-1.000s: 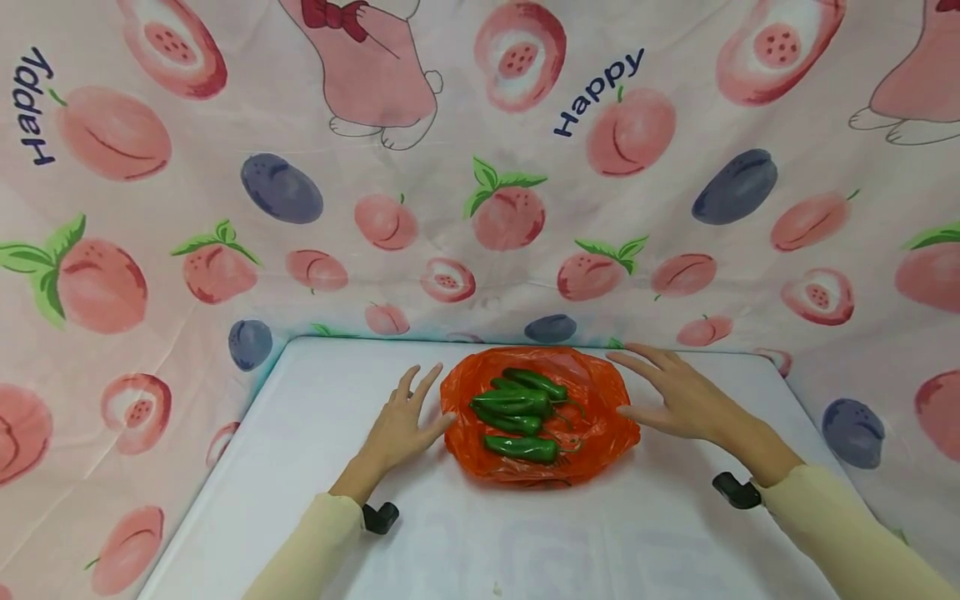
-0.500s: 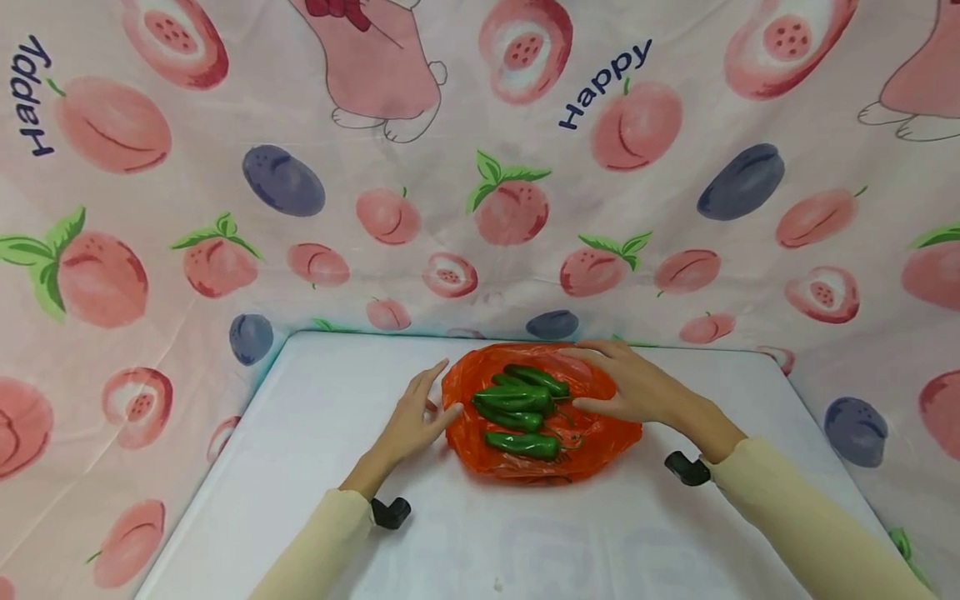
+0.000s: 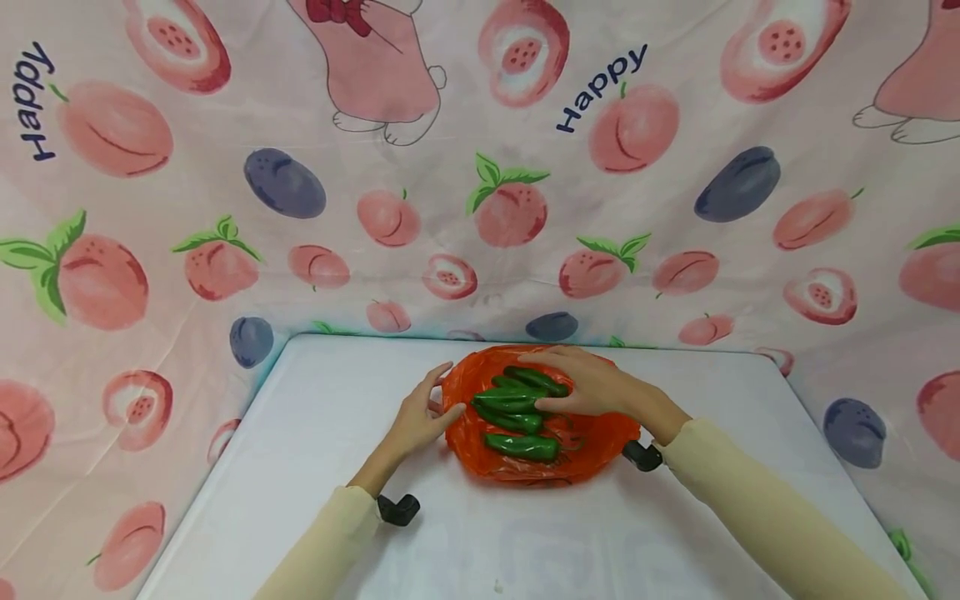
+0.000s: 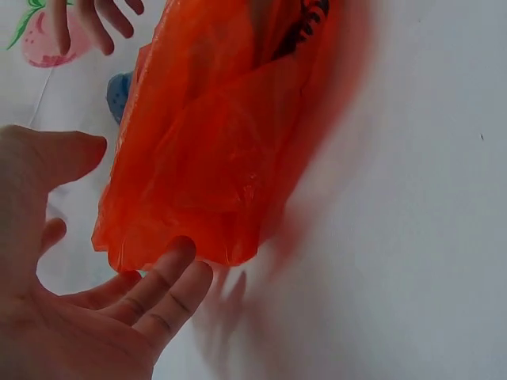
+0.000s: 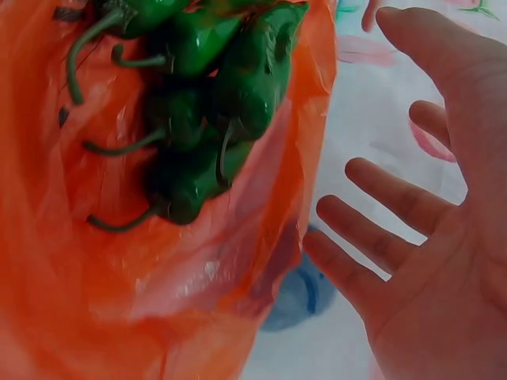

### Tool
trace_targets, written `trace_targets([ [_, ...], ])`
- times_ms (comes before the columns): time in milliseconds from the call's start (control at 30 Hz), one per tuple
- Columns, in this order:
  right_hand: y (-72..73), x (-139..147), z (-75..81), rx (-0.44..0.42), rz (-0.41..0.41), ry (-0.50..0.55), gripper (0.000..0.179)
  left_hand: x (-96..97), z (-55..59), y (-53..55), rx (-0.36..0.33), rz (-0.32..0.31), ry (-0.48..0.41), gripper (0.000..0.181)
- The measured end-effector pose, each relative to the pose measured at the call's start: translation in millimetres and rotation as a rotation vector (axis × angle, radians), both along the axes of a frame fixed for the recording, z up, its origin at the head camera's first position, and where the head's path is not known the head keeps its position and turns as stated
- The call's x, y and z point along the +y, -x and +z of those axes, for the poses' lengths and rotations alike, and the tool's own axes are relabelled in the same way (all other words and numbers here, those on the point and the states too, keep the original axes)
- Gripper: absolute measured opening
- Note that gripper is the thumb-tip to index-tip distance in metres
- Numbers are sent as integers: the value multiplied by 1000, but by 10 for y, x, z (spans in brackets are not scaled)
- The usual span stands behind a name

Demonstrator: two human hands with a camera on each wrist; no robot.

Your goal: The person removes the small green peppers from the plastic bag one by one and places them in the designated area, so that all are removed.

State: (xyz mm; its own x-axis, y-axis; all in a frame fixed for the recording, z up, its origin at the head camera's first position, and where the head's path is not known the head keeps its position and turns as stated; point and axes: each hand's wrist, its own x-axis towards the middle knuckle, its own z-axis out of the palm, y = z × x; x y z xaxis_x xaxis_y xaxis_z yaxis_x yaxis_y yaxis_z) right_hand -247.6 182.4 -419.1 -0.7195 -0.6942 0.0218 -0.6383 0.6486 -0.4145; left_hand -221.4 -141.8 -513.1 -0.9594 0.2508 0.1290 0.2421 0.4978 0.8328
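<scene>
Several green peppers lie on an orange-red plastic bag spread on the white table, their stems pointing mostly to the right. My left hand is at the bag's left edge; in the left wrist view its fingertips meet the bag's edge, with the thumb spread away. My right hand is above the right side of the bag, its fingers extended over the upper peppers and part of them hidden below it. In the right wrist view its fingers are spread and hold nothing.
The white table runs in front of and beside the bag. A pink cloth printed with peaches hangs behind and at the sides. A dark wrist device is on the left wrist, another on the right.
My right hand has moved left, from beside the bag to over the peppers. My left hand has shifted slightly right, closer to the bag's edge. The peppers stay in place.
</scene>
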Motion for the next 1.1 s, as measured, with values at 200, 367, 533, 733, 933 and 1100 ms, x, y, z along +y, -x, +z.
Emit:
trace_targets([
  [200, 93, -170, -96, -62, 66, 17, 69, 19, 6, -13, -48, 4, -44, 71],
  [367, 157, -272, -195, -79, 75, -26, 66, 32, 4, -20, -77, 11, -77, 68],
  [533, 194, -353, -245, -149, 82, -9, 63, 41, 8, -17, -122, 34, -138, 70],
  [733, 239, -422, -308, -186, 60, -11, 62, 53, 28, -20, -172, 75, -193, 70],
  [933, 268, -472, -342, -202, 40, -34, 55, 59, 43, -25, -207, 94, -207, 65],
  [1100, 285, -485, -348, -207, 27, -67, 47, 56, 76, -46, -248, 106, -214, 61],
])
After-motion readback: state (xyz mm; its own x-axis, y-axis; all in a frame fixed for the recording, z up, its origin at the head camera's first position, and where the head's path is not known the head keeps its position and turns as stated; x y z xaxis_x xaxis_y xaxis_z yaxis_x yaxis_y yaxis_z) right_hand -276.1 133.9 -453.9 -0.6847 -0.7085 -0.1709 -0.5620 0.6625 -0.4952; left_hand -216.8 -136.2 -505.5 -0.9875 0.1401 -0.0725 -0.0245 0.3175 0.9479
